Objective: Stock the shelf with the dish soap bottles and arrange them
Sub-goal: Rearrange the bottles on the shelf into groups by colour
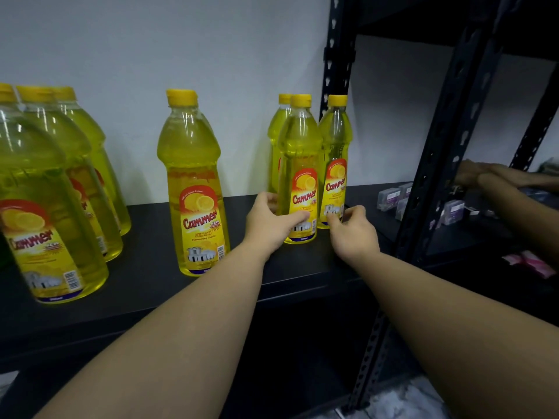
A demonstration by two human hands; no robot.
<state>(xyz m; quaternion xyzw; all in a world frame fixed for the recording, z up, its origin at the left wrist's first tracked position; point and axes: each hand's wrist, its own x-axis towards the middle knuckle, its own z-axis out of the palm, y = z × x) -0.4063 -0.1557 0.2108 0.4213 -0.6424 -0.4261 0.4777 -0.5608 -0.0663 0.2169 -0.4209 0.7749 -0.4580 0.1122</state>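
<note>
Yellow dish soap bottles stand upright on a black shelf (pixel 151 258). Three stand in a row at the far left (pixel 45 189). One stands alone in the middle (pixel 193 182). At the right end is a tight group of three: a front bottle (pixel 299 164), one behind it (pixel 279 131) and one by the shelf post (pixel 335 146). My left hand (pixel 269 222) grips the lower part of the front bottle, thumb across its label. My right hand (pixel 352 231) pinches the base of the bottle by the post with curled fingers.
A black perforated post (pixel 335 55) ends this shelf unit; another post (pixel 447 131) stands nearer on the right. On the neighbouring shelf another person's hands (pixel 490 176) rest among small boxed items (pixel 393 198). A pink packet (pixel 529 261) lies lower right.
</note>
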